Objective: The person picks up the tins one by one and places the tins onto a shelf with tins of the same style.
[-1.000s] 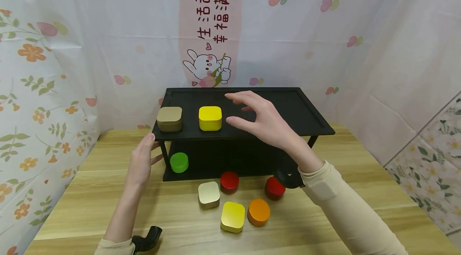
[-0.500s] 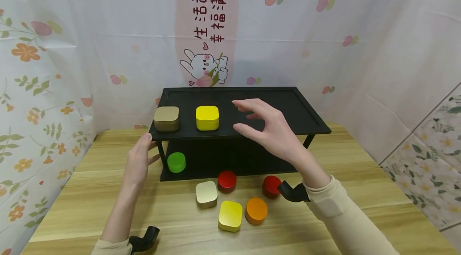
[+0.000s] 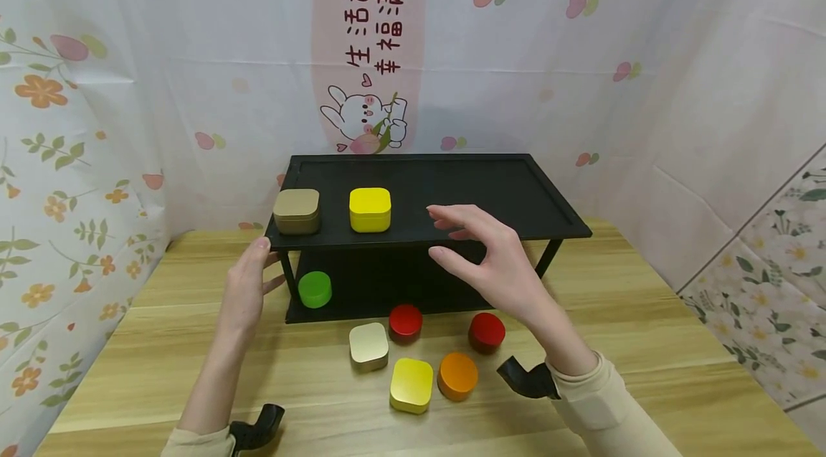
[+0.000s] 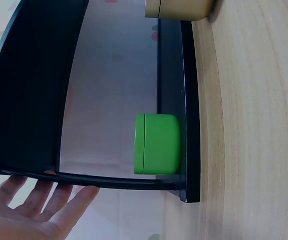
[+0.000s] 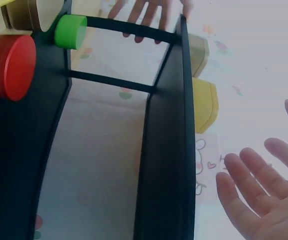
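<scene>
My left hand [image 3: 241, 292] touches the left end of a black two-tier shelf [image 3: 464, 184] at its top front corner. In the left wrist view its fingers [image 4: 73, 210] reach extended to the shelf's side frame. My right hand [image 3: 487, 256] hangs in front of the shelf's top edge, fingers apart and holding nothing. On the top tier stand a dull gold square tin [image 3: 297, 213] at the left and a bright yellow square tin [image 3: 371, 211] beside it. A green round tin [image 3: 315, 290] sits at the left of the lower tier.
On the wooden table [image 3: 323, 421] before the shelf lie a pale gold square tin [image 3: 369, 347], two red round tins, one left [image 3: 406, 324] and one right [image 3: 487, 333], a yellow square tin [image 3: 411, 386] and an orange round tin [image 3: 458, 377]. A patterned curtain [image 3: 516, 91] hangs behind.
My right hand has drawn back, down and to the right, away from the yellow square tin on the top tier. My left hand stays at the shelf's corner. The head view has shifted slightly.
</scene>
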Motion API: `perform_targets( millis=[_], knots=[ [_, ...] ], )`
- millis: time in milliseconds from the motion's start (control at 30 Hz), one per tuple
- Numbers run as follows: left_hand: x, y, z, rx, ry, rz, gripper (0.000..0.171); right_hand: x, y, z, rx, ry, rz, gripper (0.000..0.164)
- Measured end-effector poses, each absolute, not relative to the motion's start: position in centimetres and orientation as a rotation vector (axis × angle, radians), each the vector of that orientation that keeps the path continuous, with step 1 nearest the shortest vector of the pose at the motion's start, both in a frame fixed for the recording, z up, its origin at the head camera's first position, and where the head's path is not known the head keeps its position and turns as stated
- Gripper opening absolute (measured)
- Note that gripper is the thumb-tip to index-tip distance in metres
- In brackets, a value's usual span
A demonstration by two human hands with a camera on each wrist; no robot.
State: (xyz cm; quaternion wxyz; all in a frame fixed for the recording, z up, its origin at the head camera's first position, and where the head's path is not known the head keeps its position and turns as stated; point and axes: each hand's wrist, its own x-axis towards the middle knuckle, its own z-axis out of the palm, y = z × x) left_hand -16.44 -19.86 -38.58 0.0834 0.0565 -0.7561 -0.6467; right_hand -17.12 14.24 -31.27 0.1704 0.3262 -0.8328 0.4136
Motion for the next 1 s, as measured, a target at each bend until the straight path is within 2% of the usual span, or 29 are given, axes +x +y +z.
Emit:
perform_targets(
  millis=[667,1000],
  knots=[
    [-16.7,-19.9,-38.6,0.175,-2.269,-1.908,0.063,-14.2,14.7,-35.0,0.839,-2.447,1.208,0.052],
    [-16.6,-19.9,-38.6,0.181,-2.257,-1.918,0.062,-13.6,14.2,-35.8,0.915,-2.518,1.184,0.055]
  ],
)
